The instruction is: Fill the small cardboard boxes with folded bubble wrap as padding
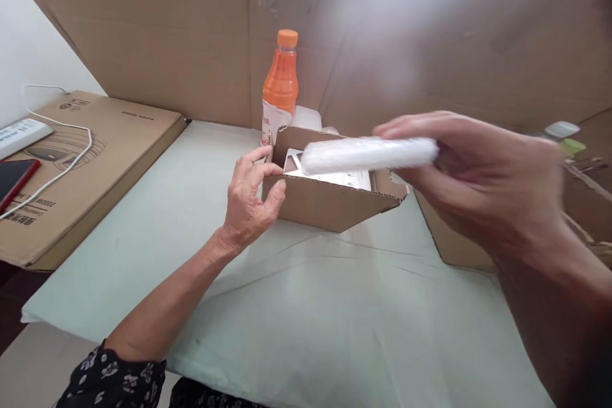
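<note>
A small open cardboard box [325, 204] sits on the pale cloth-covered table [296, 319]. My left hand [248, 201] grips the box's left corner, thumb and fingers on its wall. My right hand [478, 178] holds a long white wrapped packet [368, 154] level above the box's opening; the packet is motion-blurred. White paper items [344, 180] lie inside the box.
An orange drink bottle [281, 86] stands just behind the box, against a tall cardboard wall [191, 25]. A flat cardboard carton [86, 159] at left bears a white cable, a power strip and a red phone [14, 180]. Another brown box [454, 248] lies behind my right hand.
</note>
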A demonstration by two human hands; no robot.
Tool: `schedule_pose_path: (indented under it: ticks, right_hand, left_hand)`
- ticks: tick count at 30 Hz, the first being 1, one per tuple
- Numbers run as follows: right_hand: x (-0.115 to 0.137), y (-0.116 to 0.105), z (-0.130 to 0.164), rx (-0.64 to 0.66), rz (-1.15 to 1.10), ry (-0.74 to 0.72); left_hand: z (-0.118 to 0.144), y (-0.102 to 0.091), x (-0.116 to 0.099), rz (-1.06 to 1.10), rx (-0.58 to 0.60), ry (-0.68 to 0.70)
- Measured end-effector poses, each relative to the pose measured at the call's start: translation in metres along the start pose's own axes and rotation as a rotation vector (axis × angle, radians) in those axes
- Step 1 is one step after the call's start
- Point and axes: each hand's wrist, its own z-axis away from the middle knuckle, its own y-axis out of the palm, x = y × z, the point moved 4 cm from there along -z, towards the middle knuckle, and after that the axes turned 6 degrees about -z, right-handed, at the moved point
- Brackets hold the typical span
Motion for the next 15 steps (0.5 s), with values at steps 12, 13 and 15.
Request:
schedule_pose_path:
  ticks: [12, 13, 15]
  right_hand:
    - [-0.041, 0.113, -0.099, 0.567, 0.032, -0.098]
    - [-0.039, 0.119, -0.098, 0.6, 0.042, -0.117]
    - [-0.036, 0.13, -0.093, 0.703, 0.081, -0.141]
  left_hand:
    - [0.012, 0.012, -0.001, 0.091, -0.141, -0.031]
    - [0.012, 0.012, 0.0, 0.088, -0.139, -0.031]
    - [0.013, 0.013, 0.0, 0.08, -0.136, -0.036]
